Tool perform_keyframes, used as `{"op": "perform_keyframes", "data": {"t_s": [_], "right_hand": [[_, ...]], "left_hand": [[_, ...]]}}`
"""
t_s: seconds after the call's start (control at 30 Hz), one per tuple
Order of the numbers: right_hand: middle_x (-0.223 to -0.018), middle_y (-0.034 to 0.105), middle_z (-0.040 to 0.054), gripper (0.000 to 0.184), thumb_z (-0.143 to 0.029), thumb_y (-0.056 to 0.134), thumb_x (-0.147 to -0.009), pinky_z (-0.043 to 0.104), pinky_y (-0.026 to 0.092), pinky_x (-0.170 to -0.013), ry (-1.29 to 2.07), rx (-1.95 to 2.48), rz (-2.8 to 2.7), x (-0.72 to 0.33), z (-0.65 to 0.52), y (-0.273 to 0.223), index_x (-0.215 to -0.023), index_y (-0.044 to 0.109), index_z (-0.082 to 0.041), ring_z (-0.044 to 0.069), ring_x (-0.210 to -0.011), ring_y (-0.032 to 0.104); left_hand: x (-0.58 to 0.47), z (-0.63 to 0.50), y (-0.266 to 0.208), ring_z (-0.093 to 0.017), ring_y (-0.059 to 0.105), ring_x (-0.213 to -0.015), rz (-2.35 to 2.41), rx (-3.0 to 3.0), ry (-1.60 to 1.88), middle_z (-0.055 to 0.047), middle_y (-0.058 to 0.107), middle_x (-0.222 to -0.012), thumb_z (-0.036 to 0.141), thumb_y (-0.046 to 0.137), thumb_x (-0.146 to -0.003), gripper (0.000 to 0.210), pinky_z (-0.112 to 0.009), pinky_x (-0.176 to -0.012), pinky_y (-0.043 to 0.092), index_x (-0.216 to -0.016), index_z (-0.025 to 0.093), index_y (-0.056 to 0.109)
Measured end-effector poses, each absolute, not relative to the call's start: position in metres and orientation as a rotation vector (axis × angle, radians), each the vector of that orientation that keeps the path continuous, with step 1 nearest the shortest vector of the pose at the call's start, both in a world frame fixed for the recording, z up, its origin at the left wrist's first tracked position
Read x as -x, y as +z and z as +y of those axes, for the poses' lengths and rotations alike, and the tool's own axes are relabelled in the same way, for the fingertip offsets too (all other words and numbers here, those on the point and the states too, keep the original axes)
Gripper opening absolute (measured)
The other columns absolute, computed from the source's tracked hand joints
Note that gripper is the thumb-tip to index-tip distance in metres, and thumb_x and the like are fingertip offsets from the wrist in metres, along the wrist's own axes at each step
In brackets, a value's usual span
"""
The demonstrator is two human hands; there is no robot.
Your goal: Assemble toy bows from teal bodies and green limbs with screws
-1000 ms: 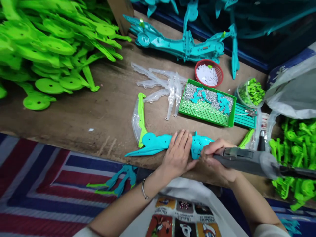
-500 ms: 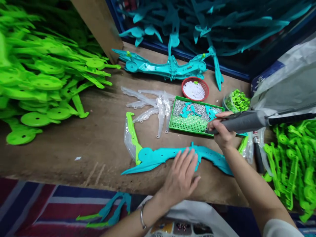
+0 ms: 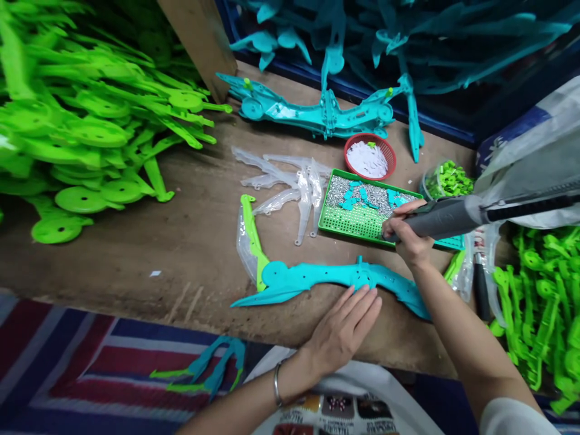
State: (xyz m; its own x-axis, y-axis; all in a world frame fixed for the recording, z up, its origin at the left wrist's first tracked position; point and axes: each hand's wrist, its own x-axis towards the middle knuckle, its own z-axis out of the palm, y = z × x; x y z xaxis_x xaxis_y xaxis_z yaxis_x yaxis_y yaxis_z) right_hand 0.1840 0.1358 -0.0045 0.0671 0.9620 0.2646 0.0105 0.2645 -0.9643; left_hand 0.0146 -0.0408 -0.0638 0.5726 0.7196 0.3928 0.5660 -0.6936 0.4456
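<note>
My left hand [image 3: 348,326] lies flat, fingers stretched, its fingertips on the lower edge of a teal plastic bow-shaped part [image 3: 326,275] on the table. A green arm with a clear plastic piece [image 3: 248,238] joins the bow's left end. In my right hand [image 3: 410,238] is a grey power screwdriver [image 3: 446,217], its tip hidden by the fingers. The tool is above the right end of a green perforated tray [image 3: 348,225], which holds small metal screws and small teal pieces. Part of the bow's right end is hidden behind my right forearm.
Behind the tray stand a red basket [image 3: 390,157] of white pieces and a clear tub [image 3: 428,181] of green bits. Clear plastic strips [image 3: 304,208] lie left of it. Green parts [image 3: 90,133] pile up at left; a teal assembly [image 3: 294,115] lies at the back.
My left hand has slid from the bow's middle down to its lower edge. My right hand still holds the screwdriver over the tray. The view has shifted slightly.
</note>
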Motion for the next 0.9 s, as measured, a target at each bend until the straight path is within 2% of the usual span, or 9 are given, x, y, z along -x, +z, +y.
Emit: {"op": "perform_keyframes", "data": {"t_s": [0.13, 0.33, 0.43, 0.57, 0.67, 0.77, 0.9], "right_hand": [[-0.055, 0.056, -0.0072, 0.024, -0.031, 0.076, -0.079, 0.033, 0.049, -0.051, 0.887, 0.970, -1.251, -0.178, 0.130, 0.021, -0.095, 0.059, -0.025, 0.015, -0.043, 0.053], [-0.058, 0.057, -0.0064, 0.024, -0.026, 0.075, -0.079, 0.036, 0.051, -0.051, 1.075, 0.806, -1.288, -0.144, 0.089, 0.055, -0.100, 0.062, -0.028, 0.016, -0.045, 0.054], [-0.059, 0.061, -0.0059, 0.024, -0.023, 0.073, -0.081, 0.038, 0.053, -0.055, 1.010, 0.810, -1.356, -0.137, 0.087, 0.047, -0.102, 0.063, -0.028, 0.018, -0.048, 0.057], [-0.059, 0.059, -0.0059, 0.020, -0.024, 0.072, -0.082, 0.035, 0.051, -0.057, 0.826, 0.880, -1.292, -0.154, 0.113, 0.032, -0.100, 0.062, -0.026, 0.016, -0.050, 0.056], [-0.057, 0.056, -0.0073, 0.017, -0.027, 0.071, -0.083, 0.034, 0.050, -0.055, 0.843, 0.976, -1.249, -0.169, 0.128, 0.022, -0.096, 0.059, -0.025, 0.015, -0.048, 0.054], [-0.056, 0.056, -0.0083, 0.022, -0.029, 0.072, -0.082, 0.033, 0.049, -0.053, 0.862, 1.047, -1.230, -0.176, 0.132, 0.009, -0.097, 0.057, -0.025, 0.015, -0.047, 0.055], [-0.057, 0.058, -0.0086, 0.024, -0.023, 0.071, -0.082, 0.032, 0.049, -0.053, 0.857, 1.019, -1.228, -0.177, 0.132, -0.003, -0.101, 0.056, -0.024, 0.014, -0.046, 0.054]], "left_hand": [[-0.017, -0.040, -0.064, -0.027, 0.031, -0.154, 1.061, -2.519, 0.791, -0.015, 0.041, -0.161, 0.007, 0.040, -0.100, 0.053, -0.049, -0.125, 0.038, -0.153, 0.007, 0.041], [-0.021, -0.041, -0.064, -0.024, 0.034, -0.153, 1.095, -2.500, 0.774, -0.013, 0.044, -0.160, 0.014, 0.046, -0.101, 0.046, -0.044, -0.128, 0.034, -0.146, 0.008, 0.051], [-0.019, -0.042, -0.062, -0.025, 0.035, -0.152, 1.088, -2.495, 0.802, -0.013, 0.046, -0.159, 0.011, 0.047, -0.100, 0.045, -0.044, -0.128, 0.035, -0.145, 0.007, 0.052], [-0.017, -0.042, -0.062, -0.025, 0.036, -0.152, 1.105, -2.502, 0.835, -0.014, 0.045, -0.159, 0.008, 0.043, -0.100, 0.045, -0.045, -0.126, 0.038, -0.144, 0.006, 0.053], [-0.018, -0.042, -0.066, -0.026, 0.035, -0.152, 1.101, -2.505, 0.848, -0.014, 0.043, -0.160, 0.007, 0.043, -0.100, 0.046, -0.045, -0.125, 0.040, -0.145, 0.006, 0.052], [-0.019, -0.041, -0.070, -0.027, 0.035, -0.152, 1.091, -2.513, 0.850, -0.014, 0.044, -0.159, 0.004, 0.044, -0.098, 0.048, -0.046, -0.124, 0.043, -0.145, 0.005, 0.051], [-0.019, -0.042, -0.073, -0.027, 0.034, -0.152, 1.083, -2.519, 0.847, -0.015, 0.043, -0.159, 0.002, 0.045, -0.097, 0.049, -0.046, -0.124, 0.042, -0.146, 0.005, 0.051]]}}
